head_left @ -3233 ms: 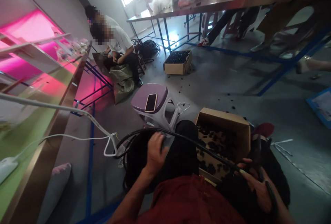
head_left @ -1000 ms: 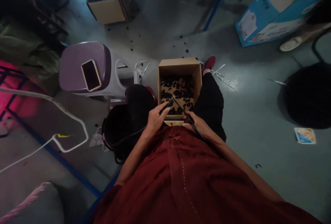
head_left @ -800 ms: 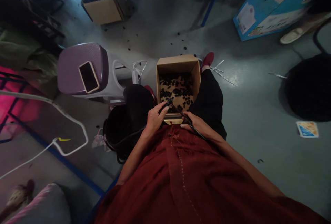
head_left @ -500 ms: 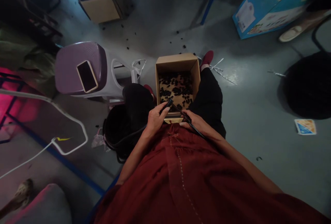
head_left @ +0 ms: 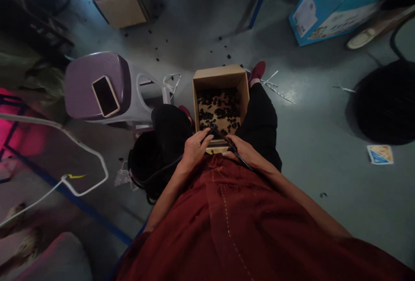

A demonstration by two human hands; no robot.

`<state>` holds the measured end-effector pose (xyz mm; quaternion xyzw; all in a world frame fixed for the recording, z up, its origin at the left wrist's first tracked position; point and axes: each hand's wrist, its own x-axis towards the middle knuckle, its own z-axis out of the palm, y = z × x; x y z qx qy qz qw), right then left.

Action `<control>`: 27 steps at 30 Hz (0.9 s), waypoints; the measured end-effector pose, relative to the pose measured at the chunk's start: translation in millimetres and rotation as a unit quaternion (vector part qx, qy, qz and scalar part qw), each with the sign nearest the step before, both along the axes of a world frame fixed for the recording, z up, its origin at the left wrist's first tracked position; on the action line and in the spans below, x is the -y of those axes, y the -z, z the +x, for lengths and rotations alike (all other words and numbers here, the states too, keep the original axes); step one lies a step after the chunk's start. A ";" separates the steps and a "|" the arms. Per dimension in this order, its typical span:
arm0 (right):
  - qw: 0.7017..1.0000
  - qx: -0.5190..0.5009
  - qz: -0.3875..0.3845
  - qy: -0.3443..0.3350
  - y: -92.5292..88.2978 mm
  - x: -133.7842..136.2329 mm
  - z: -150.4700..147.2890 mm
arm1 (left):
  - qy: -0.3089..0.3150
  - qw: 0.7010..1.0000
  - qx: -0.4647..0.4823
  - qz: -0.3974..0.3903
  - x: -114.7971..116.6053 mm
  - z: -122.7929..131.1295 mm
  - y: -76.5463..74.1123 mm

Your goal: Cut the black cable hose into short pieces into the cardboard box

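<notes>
My left hand (head_left: 196, 143) pinches a small black piece (head_left: 213, 128) over the near edge of an open cardboard box (head_left: 221, 72). Close beside it, my right hand (head_left: 242, 149) is closed around a thin black cable-like strand (head_left: 240, 156), which runs back under my right wrist. The strand's front end meets or nearly meets the black piece; I cannot tell whether they are joined. Many small black pieces (head_left: 223, 112) lie scattered on the bottom of the box, which stands between my legs.
To the left, a phone (head_left: 106, 96) lies on a purple-topped stool (head_left: 84, 86). A black bucket-like container (head_left: 139, 166) stands by my left leg. A blue carton (head_left: 319, 13) and another person's shoe (head_left: 361, 39) are at upper right. Small black bits dot the floor.
My right hand has shifted slightly towards the left hand, and less of the strand shows between them. The whole view has shifted a little.
</notes>
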<state>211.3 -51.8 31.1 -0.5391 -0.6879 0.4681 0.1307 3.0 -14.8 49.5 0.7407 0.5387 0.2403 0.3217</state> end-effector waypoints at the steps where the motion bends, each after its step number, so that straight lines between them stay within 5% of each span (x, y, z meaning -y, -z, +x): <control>1: 1.000 0.002 0.005 -0.002 0.6 0.1 0.2 | 0.012 1.000 -0.008 0.007 -0.4 -0.2 0.0; 12: 1.000 -0.009 0.018 0.005 2.3 -0.9 1.5 | 0.067 0.996 -0.049 0.022 -4.9 6.3 1.2; 27: 0.999 -0.008 0.021 0.029 12.1 -2.4 -1.7 | 0.030 0.999 -0.010 -0.015 -3.0 11.2 21.3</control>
